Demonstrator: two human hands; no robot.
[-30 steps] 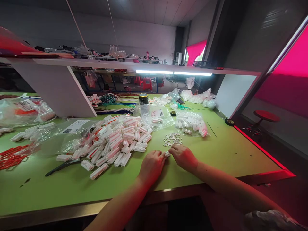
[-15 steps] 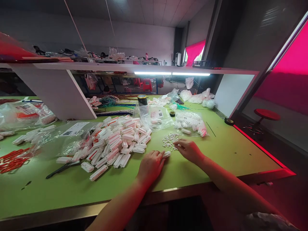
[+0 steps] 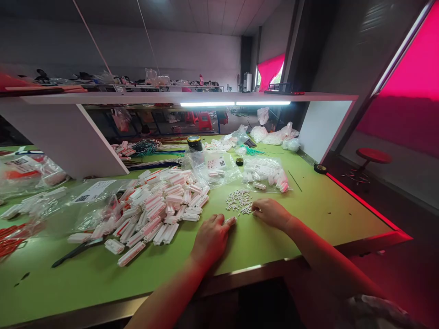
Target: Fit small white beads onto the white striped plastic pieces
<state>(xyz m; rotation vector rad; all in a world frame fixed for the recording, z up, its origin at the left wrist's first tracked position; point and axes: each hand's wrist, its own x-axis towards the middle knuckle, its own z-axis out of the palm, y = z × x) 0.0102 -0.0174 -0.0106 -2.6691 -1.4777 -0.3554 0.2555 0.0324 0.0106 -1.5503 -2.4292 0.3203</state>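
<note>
My left hand (image 3: 211,235) rests low over the green table, its fingers closed on a white plastic connector housing (image 3: 232,220). Only the right end of that housing sticks out past the fingertips. To its right, my right hand (image 3: 272,213) has thumb and fingers pinched together at the table, at the edge of a scatter of small white pieces (image 3: 238,201). Whatever sits in that pinch is too small to make out. Left of my left hand lies a large heap of similar white housings (image 3: 159,205).
Clear bags of white parts (image 3: 265,171) lie behind the small pieces. Black scissors (image 3: 73,253) and orange strips (image 3: 12,240) are at the left. Tape rolls (image 3: 320,169) and wire bundles (image 3: 147,147) lie farther off. A lit shelf (image 3: 192,97) spans the table.
My right hand has left the housing and moved to the right edge of the small pieces. My left hand keeps the housing in place. The view has turned slightly to the right.
</note>
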